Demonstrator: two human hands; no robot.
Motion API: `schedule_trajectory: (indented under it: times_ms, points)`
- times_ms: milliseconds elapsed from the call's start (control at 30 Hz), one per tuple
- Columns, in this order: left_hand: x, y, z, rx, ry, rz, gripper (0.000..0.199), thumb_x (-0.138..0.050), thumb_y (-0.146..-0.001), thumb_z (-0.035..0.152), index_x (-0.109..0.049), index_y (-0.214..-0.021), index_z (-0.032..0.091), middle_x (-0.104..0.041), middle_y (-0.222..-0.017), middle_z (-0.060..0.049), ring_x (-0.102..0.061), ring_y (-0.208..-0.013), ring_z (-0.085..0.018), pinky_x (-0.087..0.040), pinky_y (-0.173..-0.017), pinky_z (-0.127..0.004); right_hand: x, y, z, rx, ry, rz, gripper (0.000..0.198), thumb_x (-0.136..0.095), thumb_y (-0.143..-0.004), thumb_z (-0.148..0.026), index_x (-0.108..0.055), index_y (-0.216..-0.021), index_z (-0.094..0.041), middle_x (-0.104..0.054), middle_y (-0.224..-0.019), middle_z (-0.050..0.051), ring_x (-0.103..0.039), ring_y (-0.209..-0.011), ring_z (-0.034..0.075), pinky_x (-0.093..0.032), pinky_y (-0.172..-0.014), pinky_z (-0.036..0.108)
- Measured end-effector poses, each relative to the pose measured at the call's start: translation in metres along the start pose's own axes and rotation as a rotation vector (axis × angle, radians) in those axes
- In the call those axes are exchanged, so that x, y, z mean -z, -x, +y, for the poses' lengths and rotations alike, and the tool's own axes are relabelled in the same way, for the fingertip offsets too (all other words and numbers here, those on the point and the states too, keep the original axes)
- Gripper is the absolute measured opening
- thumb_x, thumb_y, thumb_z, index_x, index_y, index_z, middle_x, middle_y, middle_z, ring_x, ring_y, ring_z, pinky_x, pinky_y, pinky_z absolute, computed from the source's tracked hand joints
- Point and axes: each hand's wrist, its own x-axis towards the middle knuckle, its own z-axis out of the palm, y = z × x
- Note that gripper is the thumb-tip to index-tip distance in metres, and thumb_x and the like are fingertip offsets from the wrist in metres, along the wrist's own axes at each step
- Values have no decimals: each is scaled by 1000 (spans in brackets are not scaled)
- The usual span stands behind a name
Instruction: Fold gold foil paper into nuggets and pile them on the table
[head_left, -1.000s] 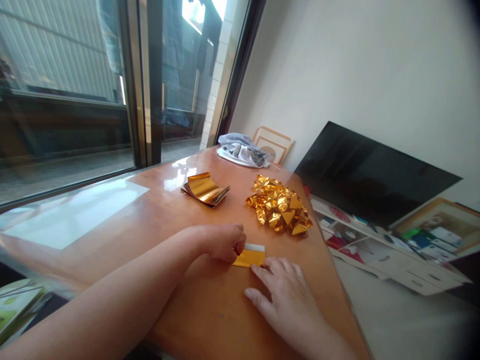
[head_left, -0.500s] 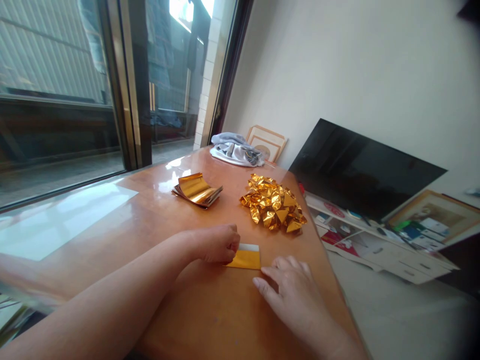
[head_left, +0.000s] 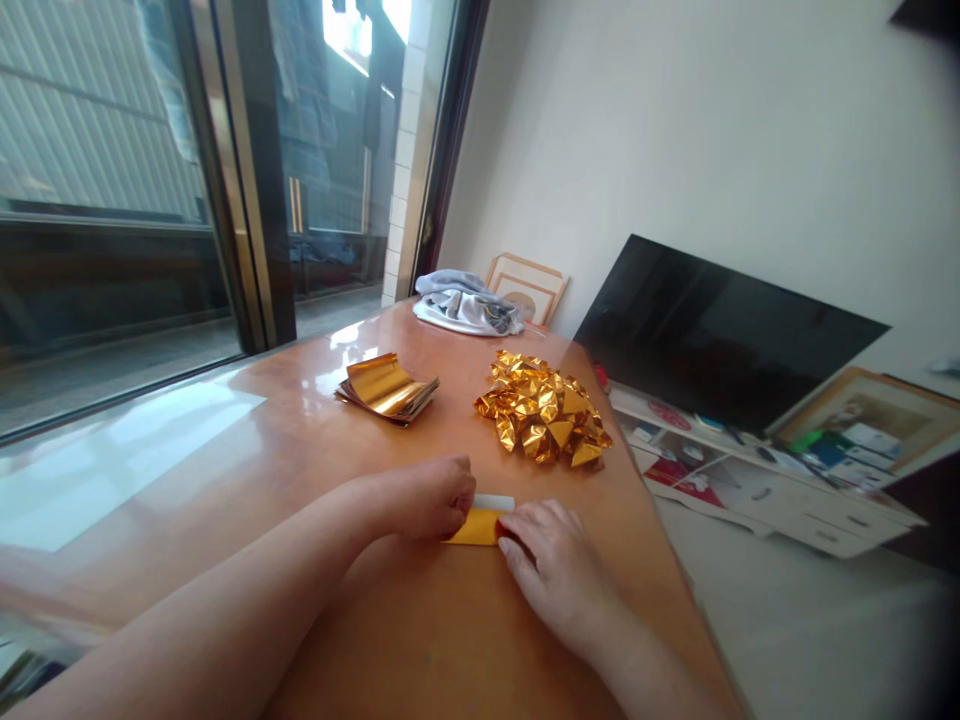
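A folded strip of gold joss paper (head_left: 474, 526) lies flat on the brown table, with a pale band along its far edge. My left hand (head_left: 441, 498) is closed with curled fingers and presses on the strip's left end, hiding it. At the right end, the fingers and thumb of my right hand (head_left: 546, 550) are closed on the strip's edge, which seems slightly raised there. Beyond my left hand sits a stack of curled gold paper sheets (head_left: 388, 388). A heap of folded gold paper pieces (head_left: 546, 408) lies beyond my right hand.
A bundle of grey and white cloth (head_left: 466, 302) rests at the table's far end, near leaning picture frames (head_left: 527, 285). Glass sliding doors (head_left: 255, 180) stand along the left. To the right are a large television (head_left: 731, 335) and a low white cabinet (head_left: 757, 490).
My right hand has moved left onto the strip's right end and closed on its edge. My left hand stays on the left end. The whole view has shifted slightly.
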Motion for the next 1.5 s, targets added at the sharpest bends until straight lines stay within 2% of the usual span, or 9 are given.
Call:
schedule_trajectory:
  times_ms: [167,333,567,700,900,1000,1133,1300,1500]
  points:
    - [9,2,-2,3,16,-37,17,-64,-68,16,-73,-82,21,-63,-100,-3,-59,-79,-14,-48,-66,-21,2,1,0,-18,22,-28,20,-56,-97,-28,-69,-112,-31,-70,-109,3,-55,-100,25,-41,-88,39]
    - [10,-1,-11,36,128,-104,20,-63,-67,16,-75,-82,21,-66,-100,-2,-62,-73,-14,-47,-60,-21,3,2,0,-30,33,-23,22,-56,-98,-28,-69,-114,-31,-70,-112,2,-56,-101,24,-42,-89,39]
    - [7,-8,-21,-1,203,-174,27,-57,-67,12,-77,-83,19,-73,-78,0,-64,-68,-14,-45,-57,-20,-2,3,-2,-32,89,4,24,-55,-97,-25,-69,-115,-30,-71,-114,5,-58,-101,24,-44,-88,39]
    - [7,-10,-22,15,207,-187,29,-57,-67,11,-78,-86,19,-75,-79,1,-64,-68,-13,-45,-58,-18,-3,6,-3,-23,98,-5,27,-53,-97,-23,-68,-119,-29,-70,-118,5,-59,-103,24,-45,-89,39]
    - [8,-12,-19,18,204,-178,33,-60,-64,10,-79,-89,21,-76,-79,1,-64,-69,-14,-44,-57,-18,9,9,4,19,120,-98,29,-54,-96,-24,-67,-121,-28,-69,-123,6,-59,-107,25,-46,-90,39]
    - [8,-12,-19,25,210,-173,31,-61,-65,10,-79,-88,20,-76,-80,1,-64,-70,-15,-44,-55,-19,17,7,4,14,133,-110,22,-54,-96,-24,-69,-112,-26,-68,-118,7,-59,-106,26,-46,-91,40]
    - [8,-13,-19,26,217,-173,30,-63,-66,11,-79,-89,21,-76,-81,1,-64,-70,-15,-45,-56,-19,18,-4,-14,-10,74,-32,13,-57,-94,-25,-69,-101,-24,-67,-106,7,-59,-98,24,-46,-87,38]
    - [11,-12,-20,10,216,-169,33,-62,-67,11,-80,-92,23,-77,-82,3,-65,-72,-14,-47,-59,-19,2,-23,-46,-12,-11,-60,11,-68,-89,-30,-67,-98,-26,-67,-98,3,-60,-93,22,-46,-84,34]
    - [10,-13,-23,-3,217,-165,37,-59,-66,7,-80,-92,23,-77,-83,3,-65,-73,-13,-47,-63,-17,-14,-26,-53,-65,13,-15,10,-69,-89,-33,-65,-93,-25,-67,-93,4,-60,-89,23,-46,-78,33]
